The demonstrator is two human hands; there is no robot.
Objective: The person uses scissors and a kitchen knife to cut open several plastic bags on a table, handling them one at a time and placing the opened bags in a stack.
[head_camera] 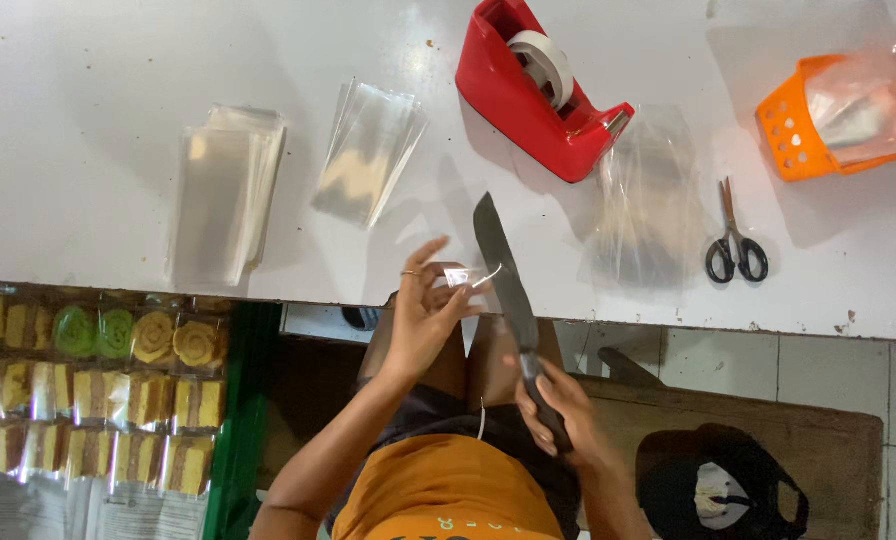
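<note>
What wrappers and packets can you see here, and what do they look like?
Flat stack of clear bags: table, far left, long rectangles.
Fanned clear bags: left of the red tape dispenser.
Loose clear bags: beside the scissors.
Wrapped cake slices: lower left tray, yellow, brown, green swirls.
Small clear piece: at left hand.

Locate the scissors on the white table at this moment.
In the head view the scissors lie at the right of the white table, between a stack of clear bags and the orange basket, untouched by either hand.

red tape dispenser (528,95), orange basket (793,130), black-handled scissors (736,250), white table (98,90).
</note>
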